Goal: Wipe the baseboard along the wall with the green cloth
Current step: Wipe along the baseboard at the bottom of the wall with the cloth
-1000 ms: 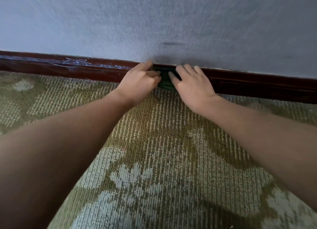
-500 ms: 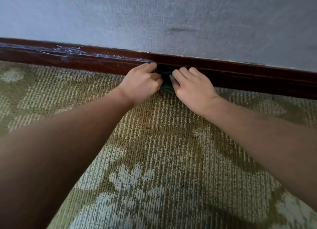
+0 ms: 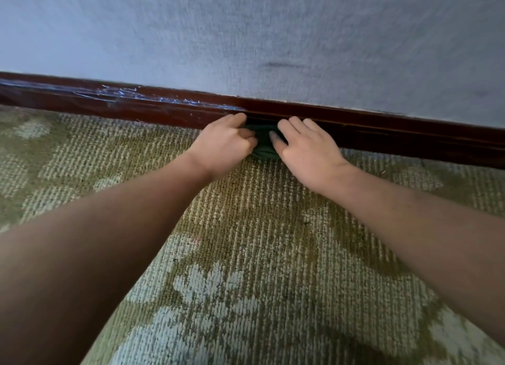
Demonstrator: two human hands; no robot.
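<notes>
Both hands have slid down the baseboard [image 3: 382, 132] face, left hand [image 3: 222, 146] and right hand [image 3: 306, 149] pinching the bunched green cloth [image 3: 263, 143] against its foot by the carpet [image 3: 246, 214]; mid-wipe, next dragging it sideways toward the whitish scuffs [image 3: 131, 94].

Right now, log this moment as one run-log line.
step: wiping baseboard | hands: left and right both press green cloth against board | whitish scuffs left of hands

Both arms outstretched, left hand [image 3: 222, 145] curled, right hand [image 3: 306, 146] flatter, close together.
</notes>
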